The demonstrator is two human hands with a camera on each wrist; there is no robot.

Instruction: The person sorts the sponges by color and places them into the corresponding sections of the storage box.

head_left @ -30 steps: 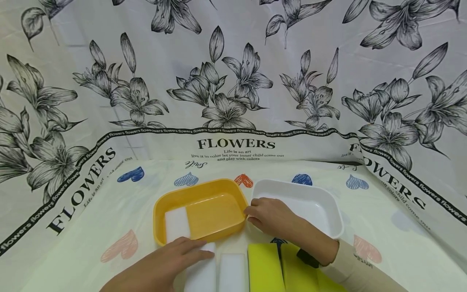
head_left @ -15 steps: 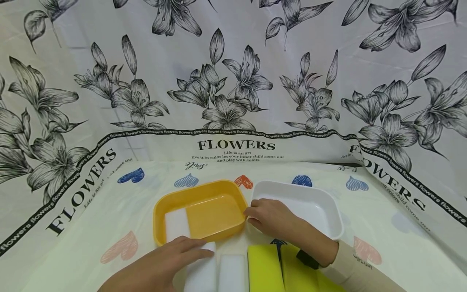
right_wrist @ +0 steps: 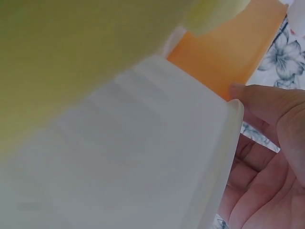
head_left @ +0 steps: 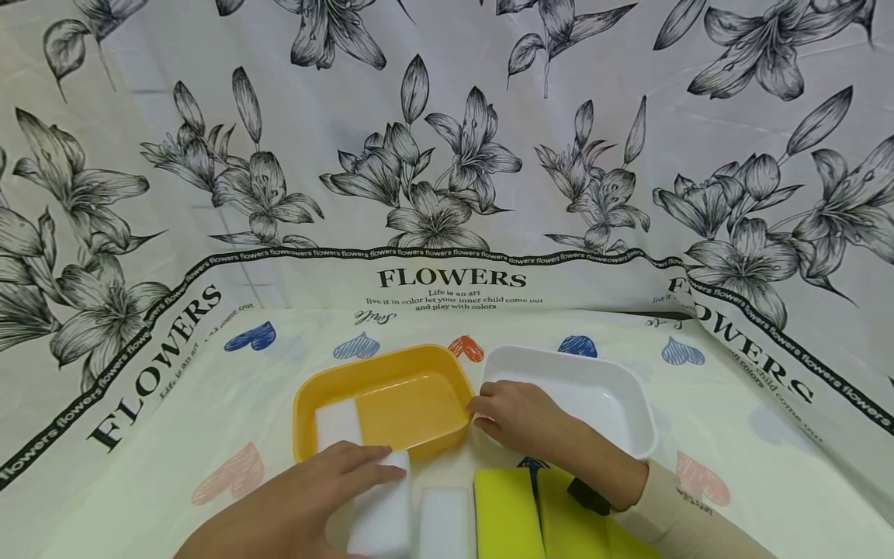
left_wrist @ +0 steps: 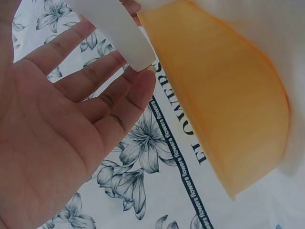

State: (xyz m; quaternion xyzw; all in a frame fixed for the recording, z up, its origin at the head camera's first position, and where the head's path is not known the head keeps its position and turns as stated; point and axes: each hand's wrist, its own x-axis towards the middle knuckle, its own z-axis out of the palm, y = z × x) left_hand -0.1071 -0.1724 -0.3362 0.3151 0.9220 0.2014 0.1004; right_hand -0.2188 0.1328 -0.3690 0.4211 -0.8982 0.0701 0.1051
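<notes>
My left hand (head_left: 293, 497) holds a white sponge block (head_left: 380, 516) between thumb and fingers, just in front of the yellow tray (head_left: 412, 446). In the left wrist view the fingertips meet the end of that block (left_wrist: 116, 31), beside the tray's outer wall (left_wrist: 224, 105). Inside the yellow tray, at its left end, lies another white sponge (head_left: 338, 423). My right hand (head_left: 520, 411) pinches the yellow tray's right rim, reaching across the left corner of the white tray (head_left: 608, 419). The right wrist view shows its thumb (right_wrist: 257, 98) on the yellow wall, beside the white rim.
A second loose white sponge (head_left: 445, 520) lies near the front, with several yellow-green sponges (head_left: 508, 512) in a row to its right, partly under the right forearm. The heart-print cloth (head_left: 126, 505) covers the table, and a flower-print curtain (head_left: 461, 46) encloses the back and sides.
The left hand has shifted slightly back and left, its fingers now around the white sponge, which has moved and tilted a little. The right hand and both trays have stayed put.
</notes>
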